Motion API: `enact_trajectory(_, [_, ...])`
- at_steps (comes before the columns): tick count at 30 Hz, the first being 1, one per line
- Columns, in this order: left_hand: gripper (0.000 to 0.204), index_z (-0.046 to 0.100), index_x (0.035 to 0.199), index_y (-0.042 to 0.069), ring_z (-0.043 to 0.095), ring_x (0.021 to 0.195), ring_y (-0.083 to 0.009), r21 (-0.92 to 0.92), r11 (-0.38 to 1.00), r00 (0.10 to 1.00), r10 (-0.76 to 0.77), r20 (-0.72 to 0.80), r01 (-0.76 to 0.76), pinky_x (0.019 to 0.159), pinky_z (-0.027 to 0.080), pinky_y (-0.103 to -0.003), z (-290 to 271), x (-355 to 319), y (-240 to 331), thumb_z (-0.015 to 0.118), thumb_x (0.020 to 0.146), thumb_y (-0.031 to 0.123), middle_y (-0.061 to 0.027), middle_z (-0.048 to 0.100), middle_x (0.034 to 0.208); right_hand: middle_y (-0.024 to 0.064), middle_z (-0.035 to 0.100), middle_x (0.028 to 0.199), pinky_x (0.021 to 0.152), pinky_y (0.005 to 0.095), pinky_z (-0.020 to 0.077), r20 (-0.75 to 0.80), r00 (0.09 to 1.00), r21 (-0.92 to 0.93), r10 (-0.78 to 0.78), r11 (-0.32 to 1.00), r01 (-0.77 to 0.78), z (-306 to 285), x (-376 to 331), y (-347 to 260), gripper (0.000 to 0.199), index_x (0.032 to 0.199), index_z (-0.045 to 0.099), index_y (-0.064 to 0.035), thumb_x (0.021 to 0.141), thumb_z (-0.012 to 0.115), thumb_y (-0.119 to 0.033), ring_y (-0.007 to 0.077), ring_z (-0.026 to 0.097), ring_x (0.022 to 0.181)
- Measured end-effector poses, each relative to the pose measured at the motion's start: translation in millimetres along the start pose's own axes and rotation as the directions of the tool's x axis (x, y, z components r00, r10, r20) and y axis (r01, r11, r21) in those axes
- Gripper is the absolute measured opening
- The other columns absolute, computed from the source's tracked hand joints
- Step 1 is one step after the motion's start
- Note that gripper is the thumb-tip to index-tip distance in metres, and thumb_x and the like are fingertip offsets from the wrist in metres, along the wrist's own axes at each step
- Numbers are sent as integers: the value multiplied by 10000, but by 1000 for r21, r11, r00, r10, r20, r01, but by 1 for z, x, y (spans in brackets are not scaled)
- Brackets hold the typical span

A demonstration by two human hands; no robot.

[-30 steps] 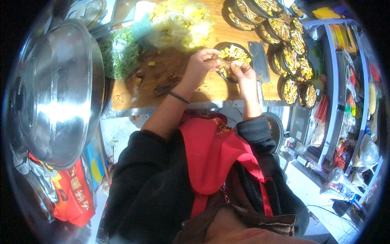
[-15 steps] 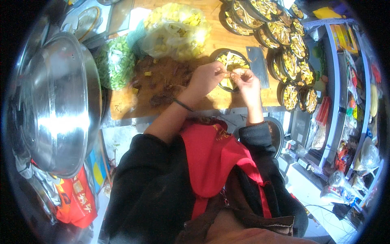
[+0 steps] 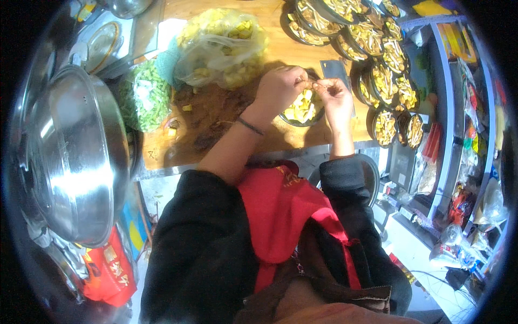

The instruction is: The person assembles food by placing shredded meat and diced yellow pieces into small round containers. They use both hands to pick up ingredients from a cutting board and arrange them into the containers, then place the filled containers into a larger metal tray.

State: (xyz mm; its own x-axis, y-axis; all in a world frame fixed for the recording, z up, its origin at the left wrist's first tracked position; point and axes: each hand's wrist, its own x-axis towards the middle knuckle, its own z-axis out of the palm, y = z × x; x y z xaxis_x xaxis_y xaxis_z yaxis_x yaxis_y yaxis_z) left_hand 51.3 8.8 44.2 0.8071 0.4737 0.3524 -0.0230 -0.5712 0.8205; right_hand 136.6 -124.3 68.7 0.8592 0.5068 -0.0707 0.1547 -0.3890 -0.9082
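My left hand (image 3: 279, 89) and my right hand (image 3: 336, 100) meet over a dark bowl (image 3: 299, 125). Their fingertips are pinched on a thin brown shred (image 3: 312, 82) held between them. In the bowl lie pale yellow chunks (image 3: 302, 107), potato by their look. To the left of my left wrist, dark brown shredded food (image 3: 205, 119) is spread on the wooden board (image 3: 178, 148). Partly behind my right hand lies a cleaver's grey blade (image 3: 334, 68).
Stacked bowls (image 3: 384, 128) of yellow pieces and pale strips fill the right side. Farther back sits a clear bag of yellow chunks (image 3: 224, 46), beside a bag of green vegetables (image 3: 143, 92). A large steel pan (image 3: 81, 151) stands at left, a shelf rack (image 3: 452, 116) at right.
Both hands, still pinched together, have moved slightly up and away from the near edge of the bowl, showing more yellow chunks. The view has shifted a little.
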Motion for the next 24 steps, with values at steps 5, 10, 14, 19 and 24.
enact_trajectory(5, [144, 654, 880, 71, 633, 725, -186, -379, 849, 911, -248, 329, 368, 659, 490, -284, -10, -22, 6, 664, 788, 181, -88, 655, 803, 8, 607, 817, 721, 205, 445, 194, 981, 276, -16, 960, -39, -31, -19, 0, 98, 893, 575, -21, 822, 634, 13, 71, 559, 763])
enact_trajectory(10, [171, 641, 877, 80, 617, 750, -261, -39, 994, 990, -100, 102, 105, 676, 491, -354, -3, -25, 1, 664, 752, 195, -85, 625, 802, 11, 599, 825, 744, 220, 460, 271, 962, 272, -20, 961, -56, -61, -34, -2, 109, 894, 558, -24, 825, 624, 26, 79, 565, 776])
enact_trajectory(14, [279, 618, 924, 90, 594, 840, -287, 316, 936, 976, 97, 197, -156, 744, 486, -394, 18, -8, 4, 699, 701, 236, -106, 614, 852, 25, 611, 833, 732, 221, 474, 251, 968, 271, 1, 960, -72, -62, -39, -1, 108, 903, 558, -20, 828, 623, 23, 90, 585, 771])
enact_trajectory(19, [254, 619, 901, 94, 610, 830, -263, 210, 978, 991, -16, 132, -12, 723, 494, -371, 23, -3, 7, 698, 698, 225, -104, 628, 853, 39, 627, 841, 731, 222, 481, 236, 971, 274, 28, 957, -94, -63, -42, 2, 111, 913, 558, -12, 828, 624, 21, 96, 595, 772])
enact_trajectory(24, [196, 636, 875, 64, 639, 712, -149, -36, 951, 934, -296, 201, 309, 666, 502, -258, 8, 11, -10, 683, 748, 207, -83, 663, 794, 45, 630, 841, 725, 225, 487, 215, 976, 316, 39, 943, -107, -66, -43, 8, 110, 916, 558, -6, 830, 623, 18, 100, 600, 768])
